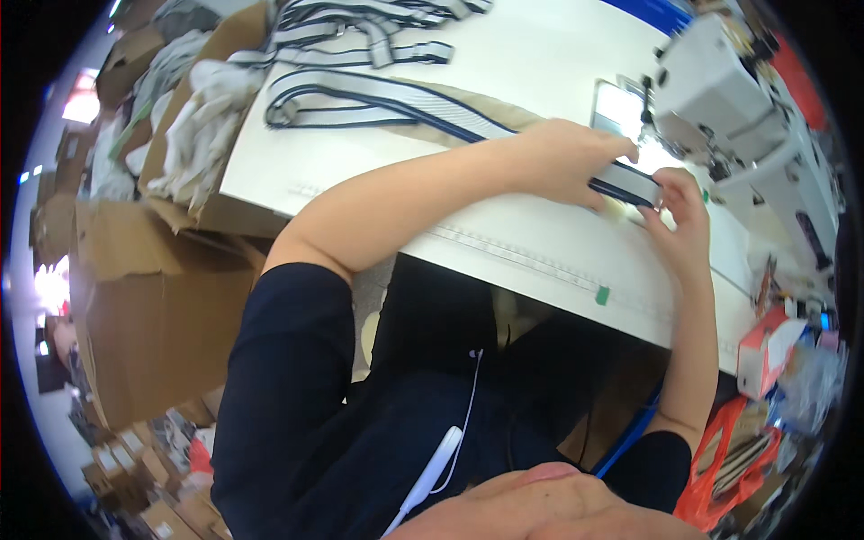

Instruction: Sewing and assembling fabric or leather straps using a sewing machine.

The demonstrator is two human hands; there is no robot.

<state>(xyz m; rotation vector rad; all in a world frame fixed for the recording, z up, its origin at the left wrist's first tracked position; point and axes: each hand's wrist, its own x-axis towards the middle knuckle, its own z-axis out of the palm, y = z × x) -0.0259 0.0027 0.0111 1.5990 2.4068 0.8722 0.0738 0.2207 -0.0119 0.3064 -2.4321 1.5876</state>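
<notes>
A long pale grey strap with dark navy edges (pixel 396 93) runs over the white table in a folded loop and passes under my left hand. My left hand (pixel 569 162) is curled over the strap, fingers on its far side and thumb on its near side. My right hand (pixel 681 214) pinches the strap's short end between thumb and fingers. A stretch of the strap shows between both hands, close to the white sewing machine (pixel 720 90). Beneath the loop lies a flat beige piece of material (pixel 441 94).
More striped straps (pixel 360 34) are heaped on the far left of the table (pixel 540 72). A measuring scale (pixel 513 256) runs along its near edge. Left of it stands a cardboard box (pixel 162 315) beside white cloth (pixel 211 117). An orange bag (pixel 720 477) hangs at the lower right.
</notes>
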